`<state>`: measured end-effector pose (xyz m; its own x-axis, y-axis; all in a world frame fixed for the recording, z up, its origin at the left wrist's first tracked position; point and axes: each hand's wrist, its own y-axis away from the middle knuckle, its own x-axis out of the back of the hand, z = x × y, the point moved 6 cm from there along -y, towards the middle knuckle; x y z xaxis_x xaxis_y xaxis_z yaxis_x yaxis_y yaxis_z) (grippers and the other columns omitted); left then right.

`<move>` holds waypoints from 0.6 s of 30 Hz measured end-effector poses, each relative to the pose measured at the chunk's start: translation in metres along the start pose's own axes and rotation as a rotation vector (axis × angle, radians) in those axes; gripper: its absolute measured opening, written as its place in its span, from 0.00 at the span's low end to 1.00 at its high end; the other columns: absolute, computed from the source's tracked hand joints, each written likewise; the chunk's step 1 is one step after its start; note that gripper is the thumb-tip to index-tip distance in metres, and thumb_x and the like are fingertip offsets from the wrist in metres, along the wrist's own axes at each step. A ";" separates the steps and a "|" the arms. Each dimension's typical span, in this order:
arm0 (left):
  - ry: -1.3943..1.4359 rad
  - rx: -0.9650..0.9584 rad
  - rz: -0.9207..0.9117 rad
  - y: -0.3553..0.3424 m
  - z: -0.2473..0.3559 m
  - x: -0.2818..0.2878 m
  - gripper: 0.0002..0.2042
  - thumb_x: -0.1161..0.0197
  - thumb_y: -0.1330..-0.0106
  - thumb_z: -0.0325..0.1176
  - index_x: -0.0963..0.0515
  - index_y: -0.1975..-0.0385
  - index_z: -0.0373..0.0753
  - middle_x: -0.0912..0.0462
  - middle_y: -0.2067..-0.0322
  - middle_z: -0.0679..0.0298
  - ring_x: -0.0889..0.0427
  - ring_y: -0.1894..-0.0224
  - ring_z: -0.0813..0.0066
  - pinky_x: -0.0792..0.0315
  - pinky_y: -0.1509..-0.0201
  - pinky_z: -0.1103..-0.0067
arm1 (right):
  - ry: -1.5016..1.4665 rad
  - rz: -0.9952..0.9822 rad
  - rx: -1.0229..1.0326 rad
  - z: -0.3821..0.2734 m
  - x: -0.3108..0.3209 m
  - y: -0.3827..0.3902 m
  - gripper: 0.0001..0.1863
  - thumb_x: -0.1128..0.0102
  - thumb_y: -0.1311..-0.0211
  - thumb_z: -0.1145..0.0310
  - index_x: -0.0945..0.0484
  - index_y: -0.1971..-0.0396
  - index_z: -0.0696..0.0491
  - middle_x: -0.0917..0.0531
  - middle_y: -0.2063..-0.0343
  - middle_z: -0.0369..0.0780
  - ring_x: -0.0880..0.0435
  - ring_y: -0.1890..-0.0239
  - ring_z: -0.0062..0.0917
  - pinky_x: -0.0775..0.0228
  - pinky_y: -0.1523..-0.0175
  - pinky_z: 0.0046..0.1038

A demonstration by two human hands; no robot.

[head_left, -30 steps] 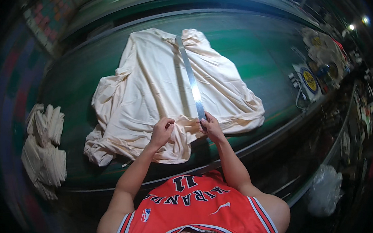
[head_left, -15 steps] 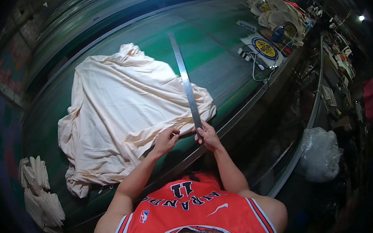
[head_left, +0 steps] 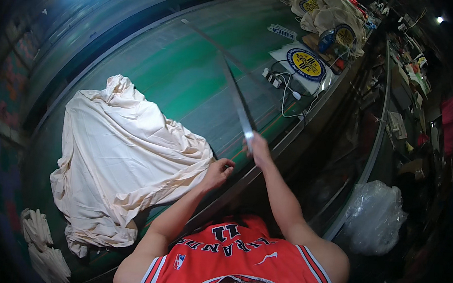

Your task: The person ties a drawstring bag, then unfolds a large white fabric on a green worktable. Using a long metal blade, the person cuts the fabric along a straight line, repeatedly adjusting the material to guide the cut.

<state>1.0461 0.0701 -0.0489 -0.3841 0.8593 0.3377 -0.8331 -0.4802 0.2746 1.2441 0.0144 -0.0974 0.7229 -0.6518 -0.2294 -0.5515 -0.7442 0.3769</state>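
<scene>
Metal strip is slanting over green surface, right hand gripping its near end; left hand, half-open, is lying beside cream cloth. Lettered yellow-and-blue emblem is showing; red jersey is bearing dark lettering.

Open passage: the bare green tabletop between the crumpled cream cloth and the white cable — crossed by a metal strip extending from the right hand. Cloth obstructs the left; cable and emblem-bearing sheet, the right.
</scene>
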 end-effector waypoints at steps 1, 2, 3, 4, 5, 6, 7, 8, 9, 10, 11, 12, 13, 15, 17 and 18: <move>0.003 0.003 0.008 -0.016 0.006 -0.007 0.12 0.40 0.30 0.32 0.21 0.52 0.34 0.16 0.61 0.61 0.19 0.60 0.75 0.25 0.54 0.77 | -0.029 0.098 0.156 -0.025 0.018 -0.042 0.10 0.48 0.30 0.76 0.29 0.52 0.55 0.22 0.67 0.37 0.20 0.72 0.22 0.26 0.68 0.25; 0.008 0.004 0.013 -0.030 0.011 -0.015 0.12 0.40 0.30 0.32 0.21 0.52 0.34 0.16 0.61 0.61 0.19 0.59 0.75 0.25 0.53 0.77 | -0.190 0.083 0.296 -0.049 0.038 -0.076 0.22 0.41 0.32 0.72 0.34 0.40 0.55 0.20 0.56 0.43 0.17 0.57 0.29 0.23 0.54 0.29; 0.019 -0.001 0.038 -0.045 0.016 -0.020 0.12 0.40 0.31 0.32 0.21 0.52 0.34 0.16 0.63 0.60 0.19 0.62 0.75 0.26 0.55 0.76 | -0.047 0.303 0.294 -0.070 0.062 -0.116 0.29 0.39 0.33 0.69 0.40 0.35 0.54 0.22 0.49 0.47 0.20 0.50 0.34 0.25 0.49 0.33; 0.033 -0.007 0.060 -0.059 0.021 -0.026 0.12 0.39 0.31 0.33 0.21 0.53 0.34 0.16 0.64 0.60 0.20 0.64 0.74 0.26 0.58 0.75 | 0.070 0.534 0.243 -0.081 0.086 -0.139 0.37 0.37 0.34 0.67 0.45 0.30 0.54 0.25 0.42 0.50 0.22 0.42 0.38 0.27 0.43 0.36; 0.045 0.010 0.076 -0.072 0.024 -0.032 0.12 0.39 0.31 0.33 0.20 0.53 0.34 0.16 0.66 0.59 0.21 0.67 0.74 0.26 0.60 0.75 | 0.217 0.456 0.270 -0.089 0.098 -0.153 0.38 0.37 0.34 0.66 0.46 0.29 0.54 0.28 0.39 0.52 0.25 0.39 0.40 0.29 0.40 0.36; 0.036 -0.015 0.086 -0.083 0.029 -0.038 0.12 0.39 0.31 0.33 0.20 0.53 0.34 0.16 0.65 0.59 0.20 0.66 0.74 0.26 0.59 0.75 | 0.334 0.389 0.253 -0.094 0.111 -0.164 0.40 0.37 0.35 0.66 0.47 0.28 0.54 0.30 0.37 0.53 0.28 0.36 0.41 0.32 0.38 0.37; 0.025 -0.018 0.090 -0.094 0.033 -0.043 0.12 0.39 0.31 0.33 0.20 0.53 0.34 0.16 0.65 0.58 0.20 0.66 0.73 0.26 0.59 0.74 | 0.439 0.313 0.234 -0.097 0.121 -0.172 0.41 0.36 0.35 0.65 0.48 0.27 0.54 0.32 0.34 0.54 0.31 0.33 0.43 0.34 0.35 0.37; 0.013 0.006 0.077 -0.103 0.035 -0.048 0.12 0.38 0.31 0.33 0.20 0.53 0.34 0.15 0.65 0.57 0.19 0.66 0.72 0.25 0.58 0.74 | 0.506 0.182 0.186 -0.094 0.125 -0.179 0.36 0.36 0.37 0.66 0.39 0.31 0.56 0.30 0.36 0.51 0.30 0.35 0.44 0.36 0.34 0.37; 0.011 0.001 0.071 -0.112 0.038 -0.052 0.12 0.38 0.31 0.33 0.20 0.53 0.34 0.15 0.64 0.57 0.19 0.65 0.72 0.25 0.58 0.74 | 0.660 0.174 0.239 -0.098 0.133 -0.180 0.34 0.36 0.37 0.67 0.37 0.33 0.57 0.29 0.37 0.50 0.30 0.35 0.45 0.36 0.33 0.38; 0.007 0.023 0.048 -0.121 0.040 -0.055 0.12 0.38 0.31 0.33 0.20 0.53 0.34 0.15 0.64 0.57 0.19 0.65 0.71 0.25 0.57 0.73 | 0.816 0.175 0.262 -0.098 0.140 -0.181 0.33 0.36 0.38 0.68 0.35 0.34 0.57 0.28 0.38 0.50 0.29 0.36 0.46 0.37 0.33 0.38; 0.001 0.051 0.025 -0.129 0.041 -0.058 0.13 0.38 0.32 0.34 0.20 0.53 0.34 0.15 0.64 0.56 0.18 0.65 0.71 0.25 0.57 0.73 | 0.973 0.176 0.286 -0.098 0.146 -0.181 0.31 0.36 0.38 0.68 0.33 0.36 0.57 0.27 0.40 0.49 0.29 0.37 0.46 0.37 0.33 0.39; -0.010 0.052 0.014 -0.135 0.044 -0.062 0.13 0.38 0.31 0.34 0.20 0.53 0.34 0.15 0.64 0.56 0.18 0.65 0.71 0.25 0.57 0.73 | 1.023 0.232 0.291 -0.098 0.154 -0.181 0.28 0.38 0.38 0.71 0.31 0.38 0.58 0.28 0.39 0.48 0.31 0.36 0.45 0.37 0.33 0.40; -0.023 0.060 0.002 -0.141 0.046 -0.065 0.13 0.38 0.31 0.34 0.20 0.53 0.34 0.15 0.64 0.56 0.18 0.64 0.71 0.25 0.57 0.73 | 1.089 0.266 0.308 -0.098 0.160 -0.180 0.27 0.39 0.37 0.71 0.31 0.38 0.58 0.30 0.38 0.48 0.33 0.35 0.45 0.37 0.32 0.40; -0.019 0.072 -0.003 -0.152 0.047 -0.067 0.13 0.39 0.31 0.34 0.21 0.52 0.34 0.15 0.63 0.57 0.18 0.64 0.71 0.25 0.57 0.73 | 1.234 0.355 0.259 -0.099 0.170 -0.182 0.26 0.41 0.36 0.72 0.31 0.37 0.58 0.33 0.36 0.47 0.37 0.32 0.44 0.38 0.32 0.39; 0.009 0.100 0.001 -0.161 0.048 -0.068 0.13 0.39 0.30 0.34 0.21 0.51 0.34 0.15 0.63 0.60 0.17 0.63 0.74 0.24 0.57 0.75 | 1.329 0.371 0.272 -0.108 0.172 -0.188 0.26 0.42 0.34 0.72 0.33 0.36 0.56 0.36 0.34 0.46 0.41 0.31 0.44 0.39 0.31 0.42; 0.019 0.098 0.017 -0.167 0.049 -0.067 0.13 0.40 0.30 0.34 0.21 0.51 0.34 0.15 0.64 0.60 0.18 0.64 0.74 0.24 0.58 0.75 | 1.344 0.367 0.230 -0.113 0.174 -0.193 0.26 0.41 0.34 0.71 0.33 0.37 0.56 0.35 0.34 0.46 0.40 0.31 0.45 0.39 0.32 0.44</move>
<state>1.2301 0.0840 -0.0730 -0.4064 0.8536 0.3260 -0.7838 -0.5090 0.3558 1.5239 0.0611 -0.1088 0.2933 -0.2735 0.9160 -0.7525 -0.6571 0.0447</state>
